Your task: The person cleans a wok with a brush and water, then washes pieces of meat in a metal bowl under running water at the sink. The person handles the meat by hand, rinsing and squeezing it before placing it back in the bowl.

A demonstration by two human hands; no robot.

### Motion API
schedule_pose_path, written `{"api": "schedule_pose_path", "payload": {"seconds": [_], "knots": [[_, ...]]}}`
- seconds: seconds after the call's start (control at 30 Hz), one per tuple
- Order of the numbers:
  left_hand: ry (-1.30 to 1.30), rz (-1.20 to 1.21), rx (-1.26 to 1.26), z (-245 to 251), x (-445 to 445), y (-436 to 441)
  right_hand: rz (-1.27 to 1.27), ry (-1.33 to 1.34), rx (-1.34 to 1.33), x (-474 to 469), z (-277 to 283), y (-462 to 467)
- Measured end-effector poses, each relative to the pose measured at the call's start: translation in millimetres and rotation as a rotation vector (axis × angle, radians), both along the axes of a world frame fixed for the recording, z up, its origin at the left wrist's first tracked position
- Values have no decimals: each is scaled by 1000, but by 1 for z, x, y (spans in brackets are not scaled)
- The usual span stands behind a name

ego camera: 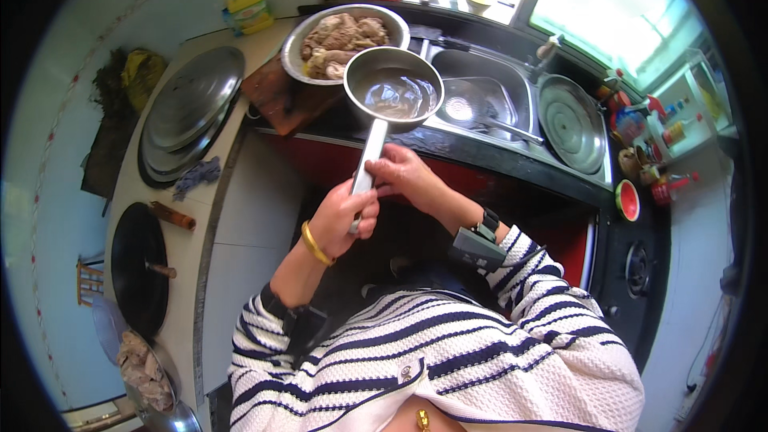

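Both my hands are on the light-coloured handle [371,153] of a metal ladle or dipper [401,91]. My left hand [343,216] is wrapped around the lower end of the handle. Higher up, my right hand [403,174] grips it with thumb and fingers. Clear liquid, probably water, shows in the dipper's round bowl. The bowl is in front of the counter edge and overlaps the rim of a large metal basin [288,60] in the view. Pieces of cooked-looking meat [342,39] fill that basin. A wooden cutting board [282,102] lies beside it.
To the right is a steel sink [522,81] with a long-handled utensil [510,131] in it. A round metal lid or tray [573,123] leans past the sink, near a gas burner [637,270]. On the left counter are metal lids [195,99], a grey rag [198,177] and a black wok lid [135,270].
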State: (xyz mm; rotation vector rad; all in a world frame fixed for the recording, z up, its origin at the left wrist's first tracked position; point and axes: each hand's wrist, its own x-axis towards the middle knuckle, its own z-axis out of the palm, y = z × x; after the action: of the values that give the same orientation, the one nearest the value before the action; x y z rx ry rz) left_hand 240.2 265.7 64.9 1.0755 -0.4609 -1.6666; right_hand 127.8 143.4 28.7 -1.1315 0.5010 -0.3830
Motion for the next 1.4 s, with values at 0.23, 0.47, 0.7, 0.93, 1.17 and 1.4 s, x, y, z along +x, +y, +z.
{"api": "schedule_pose_path", "payload": {"seconds": [0.23, 0.47, 0.7, 0.93, 1.17, 1.4], "knots": [[-139, -66, 49, -29, -59, -100, -169, -60, 163, -48, -35, -75], [-561, -58, 107, -91, -103, -213, -96, 12, 346, -88, -94, -185], [-1746, -191, 230, -110, -140, -261, 48, 89, 573, -97, -120, -253], [-1864, -113, 229, -94, -157, -278, 180, -137, 637, -97, -111, -280], [-1548, 243, 38, -95, -156, -302, 243, -22, 261, -117, -82, -287], [-575, 190, 138, -98, -163, -282, -292, 205, 224, -224, -130, -379]]}}
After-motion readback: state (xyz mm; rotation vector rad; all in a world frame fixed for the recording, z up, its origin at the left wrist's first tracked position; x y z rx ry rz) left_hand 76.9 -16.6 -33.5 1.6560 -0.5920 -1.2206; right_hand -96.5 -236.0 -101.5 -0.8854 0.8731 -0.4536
